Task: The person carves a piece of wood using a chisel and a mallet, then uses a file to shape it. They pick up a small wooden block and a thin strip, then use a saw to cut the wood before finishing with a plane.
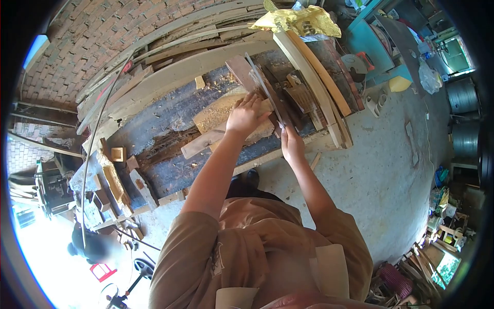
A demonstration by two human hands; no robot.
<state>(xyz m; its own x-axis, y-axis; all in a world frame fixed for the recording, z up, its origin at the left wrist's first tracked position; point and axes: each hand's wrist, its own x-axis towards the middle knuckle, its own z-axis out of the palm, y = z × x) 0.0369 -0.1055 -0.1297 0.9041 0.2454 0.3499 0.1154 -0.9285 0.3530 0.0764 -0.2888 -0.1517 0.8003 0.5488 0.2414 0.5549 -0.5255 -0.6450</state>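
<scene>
My left hand [245, 114] lies palm down on a pale wooden board [205, 142], fingers stretched forward and pressing on it. My right hand [292, 144] is closed around the near end of a long, narrow metal saw [265, 85], which slants away to the upper left. Its teeth are too small to make out. Beside the saw, a reddish wood block [240, 71] lies beyond my left fingertips. Under the board sits a broad piece of light wood [211, 117] strewn with sawdust.
The dark workbench [170, 110] carries shavings, offcuts and a small square wooden piece [119, 154]. Long beams [309, 77] cross its right end, with a yellow sack [298, 21] on top. Planks [170, 56] are stacked along the brick wall. A person [95, 247] is at lower left, blurred.
</scene>
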